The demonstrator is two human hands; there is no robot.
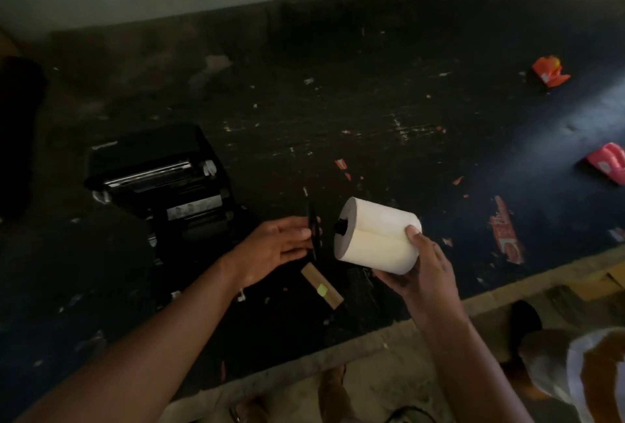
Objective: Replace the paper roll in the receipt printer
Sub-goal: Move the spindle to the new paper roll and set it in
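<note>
At about nine o'clock from the hands, the black receipt printer (159, 192) stands on the dark, scuffed counter (372, 125) with its cover open and its rollers showing; I cannot make out any roll inside it. Just toward four o'clock from it, the left hand (274, 246) pinches a thin black disc (314, 233), probably the spindle's end flange, between thumb and fingertips. Below that hand, at six o'clock, a bare brown cardboard core (323, 285) with a pale green sticker lies flat on the counter; this looks like the spent roll's core, so the old paper seems to be out already. Just beside the disc, toward three o'clock, the right hand (414, 273) grips the new white paper roll (377, 236) from below, thumb pressed on its top edge, held in the air well apart from the printer. A black spindle end (340, 227) pokes from the roll's centre, facing the disc.

By my judgement, fitting the flange, seating the roll, threading the paper and closing the cover are left.

At the far right lie orange and red wrappers (549, 74); their print, like the sticker's and the printer's, is too blurred to read.
</note>
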